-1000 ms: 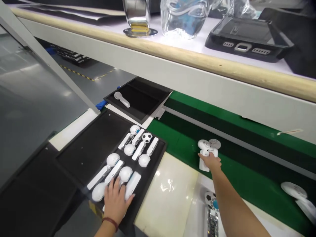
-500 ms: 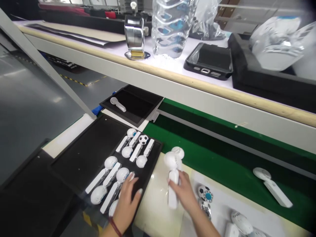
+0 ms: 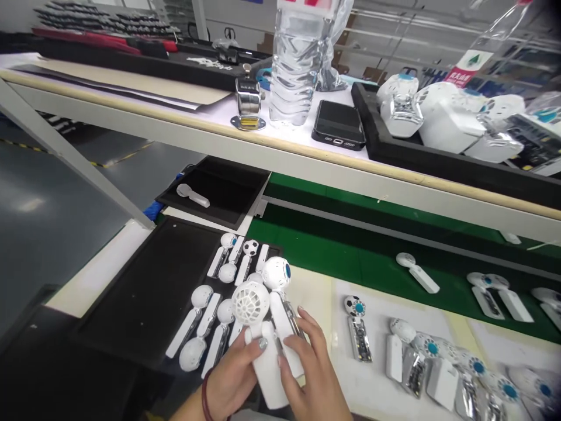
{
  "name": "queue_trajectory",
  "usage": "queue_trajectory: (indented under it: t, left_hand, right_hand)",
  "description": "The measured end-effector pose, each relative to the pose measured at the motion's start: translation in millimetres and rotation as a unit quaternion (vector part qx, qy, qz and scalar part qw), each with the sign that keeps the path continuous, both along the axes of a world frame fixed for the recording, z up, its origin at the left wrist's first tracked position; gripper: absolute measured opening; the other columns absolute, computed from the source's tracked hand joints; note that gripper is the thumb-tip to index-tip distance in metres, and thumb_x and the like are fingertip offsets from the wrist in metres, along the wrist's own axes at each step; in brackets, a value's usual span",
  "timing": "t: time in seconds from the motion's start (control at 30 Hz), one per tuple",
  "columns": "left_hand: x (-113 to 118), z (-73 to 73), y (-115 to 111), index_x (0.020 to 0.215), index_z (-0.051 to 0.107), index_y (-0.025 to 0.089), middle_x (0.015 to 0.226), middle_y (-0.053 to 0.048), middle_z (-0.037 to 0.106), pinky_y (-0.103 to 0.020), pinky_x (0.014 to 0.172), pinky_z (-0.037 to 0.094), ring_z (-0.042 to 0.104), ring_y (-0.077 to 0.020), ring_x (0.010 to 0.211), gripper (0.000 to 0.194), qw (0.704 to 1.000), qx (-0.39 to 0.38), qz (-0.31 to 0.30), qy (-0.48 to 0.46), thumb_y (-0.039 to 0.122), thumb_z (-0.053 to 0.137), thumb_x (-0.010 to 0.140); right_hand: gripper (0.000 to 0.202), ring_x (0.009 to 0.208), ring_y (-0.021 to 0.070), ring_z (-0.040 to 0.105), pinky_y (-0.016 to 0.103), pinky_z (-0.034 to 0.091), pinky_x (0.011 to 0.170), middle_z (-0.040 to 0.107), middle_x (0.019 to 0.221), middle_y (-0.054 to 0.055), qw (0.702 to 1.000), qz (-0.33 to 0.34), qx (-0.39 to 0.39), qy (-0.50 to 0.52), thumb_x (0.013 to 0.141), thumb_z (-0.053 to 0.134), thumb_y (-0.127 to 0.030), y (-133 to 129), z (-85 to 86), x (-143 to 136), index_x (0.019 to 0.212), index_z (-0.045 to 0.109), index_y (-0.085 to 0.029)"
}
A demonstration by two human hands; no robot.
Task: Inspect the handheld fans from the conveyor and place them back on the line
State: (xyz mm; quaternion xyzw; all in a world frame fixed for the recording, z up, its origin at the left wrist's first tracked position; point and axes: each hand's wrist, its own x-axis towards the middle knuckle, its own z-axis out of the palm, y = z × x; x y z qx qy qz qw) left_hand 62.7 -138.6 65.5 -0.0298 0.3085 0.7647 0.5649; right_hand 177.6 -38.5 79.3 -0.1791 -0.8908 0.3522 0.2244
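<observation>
Close together over the near edge of the work surface, both hands hold white device parts. My left hand [image 3: 232, 374], with a dark red band at the wrist, grips a white handle with a round webbed grille head [image 3: 250, 303], thumb on the handle. My right hand [image 3: 312, 368] has its fingers wrapped on a second white device with a ball-shaped head and blue centre [image 3: 276, 273], right beside the first. Several white devices with round heads [image 3: 201, 297] lie in rows on the black tray [image 3: 127, 286], left of the hands.
At right, a soccer-patterned device [image 3: 355, 306] and several others lie on white paper. More parts lie on the green belt [image 3: 359, 269]. The shelf edge [image 3: 197, 131] crosses above, bearing a metal counter [image 3: 249, 102], bottle, phone [image 3: 339, 124] and parts tray.
My left hand has moved from the tray and now holds the grille-headed device. My right hand has come left beside it, holding a device. The view has shifted to the right.
</observation>
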Motion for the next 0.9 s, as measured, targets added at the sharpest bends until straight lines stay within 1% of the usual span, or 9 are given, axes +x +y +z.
queue_trajectory:
  t: [0.17,0.27,0.33,0.37,0.47,0.53,0.6,0.73,0.9]
  left_hand:
    - [-19,8.3,-29,0.091,0.070,0.026,0.082,0.000,0.072,-0.032,0.086,0.047,0.065,-0.0197,0.079,0.030,0.995,0.103,-0.004,0.005,0.035,0.073,0.062]
    - [-24,10.2,-42,0.091,0.070,0.024,0.087,-0.003,0.071,-0.036,0.088,0.046,0.065,-0.0238,0.086,0.034,0.987,0.141,-0.064,0.035,0.038,0.073,0.061]
    - [-22,13.0,-48,0.097,0.068,0.021,0.092,-0.008,0.070,-0.040,0.088,0.045,0.062,-0.0280,0.092,0.041,0.983,0.134,-0.113,0.047,0.040,0.072,0.061]
    - [-21,15.6,-50,0.100,0.066,0.020,0.096,-0.009,0.069,-0.042,0.088,0.045,0.061,-0.0295,0.095,0.045,0.983,0.123,-0.129,0.052,0.040,0.072,0.061]
    - [-26,27.1,-60,0.111,0.060,0.021,0.114,-0.010,0.062,-0.044,0.090,0.044,0.058,-0.0304,0.102,0.053,0.987,0.063,-0.127,0.071,0.038,0.072,0.063]
    - [-37,34.0,-71,0.114,0.056,0.023,0.123,-0.010,0.056,-0.045,0.089,0.045,0.057,-0.0319,0.104,0.056,0.992,0.014,-0.098,0.082,0.035,0.073,0.061]
    - [-51,36.4,-83,0.109,0.057,0.021,0.118,-0.011,0.059,-0.046,0.078,0.051,0.060,-0.0335,0.095,0.054,0.992,-0.059,-0.066,0.092,0.034,0.074,0.059]
    - [-73,30.1,-102,0.095,0.056,0.020,0.083,-0.007,0.066,-0.035,0.050,0.052,0.061,-0.0244,0.063,0.046,0.968,-0.199,0.039,0.149,0.038,0.074,0.057]
    - [-74,29.9,-104,0.098,0.049,0.027,0.089,0.000,0.064,-0.036,0.057,0.054,0.061,-0.0211,0.067,0.049,0.940,-0.268,0.097,0.187,0.035,0.075,0.057]
  right_hand:
    - [0.014,0.120,0.0289,0.042,0.060,0.023,0.101,0.061,0.108,0.000,0.987,0.025,-0.072,0.144,0.083,0.048,-0.034,-22,11.3,7,0.095,0.053,-0.039]
    - [0.046,0.118,0.0295,0.045,0.055,0.030,0.100,0.058,0.117,0.003,0.942,0.001,-0.286,0.174,0.073,0.052,-0.061,-26,21.3,-2,0.113,0.049,-0.038]
    - [0.073,0.119,0.0331,0.043,0.052,0.036,0.095,0.052,0.126,0.009,0.874,0.020,-0.473,0.105,0.058,0.059,-0.070,-29,25.6,-15,0.118,0.049,-0.029]
    - [0.076,0.118,0.0341,0.044,0.051,0.038,0.093,0.054,0.124,0.011,0.830,0.038,-0.553,0.063,0.055,0.063,-0.069,-32,26.4,-23,0.116,0.052,-0.025]
    - [0.057,0.108,0.0328,0.052,0.047,0.044,0.086,0.064,0.105,0.011,0.707,0.021,-0.706,0.040,0.058,0.067,-0.058,-40,24.4,-43,0.099,0.060,-0.019]
    - [0.044,0.103,0.0296,0.056,0.045,0.047,0.082,0.065,0.104,0.009,0.655,-0.042,-0.750,0.087,0.064,0.063,-0.054,-41,23.0,-50,0.093,0.060,-0.020]
    - [0.039,0.096,0.0264,0.060,0.042,0.049,0.078,0.065,0.102,0.007,0.651,-0.094,-0.745,0.113,0.065,0.066,-0.050,-36,24.6,-53,0.090,0.058,-0.021]
    - [0.043,0.068,0.0184,0.063,0.031,0.050,0.061,0.066,0.077,0.003,0.722,-0.141,-0.674,0.066,0.058,0.075,-0.044,-21,37.0,-52,0.086,0.056,-0.018]
    - [0.049,0.058,0.0158,0.061,0.026,0.048,0.051,0.063,0.067,0.000,0.706,-0.097,-0.701,0.034,0.062,0.064,-0.061,-19,51.8,-58,0.087,0.055,-0.019]
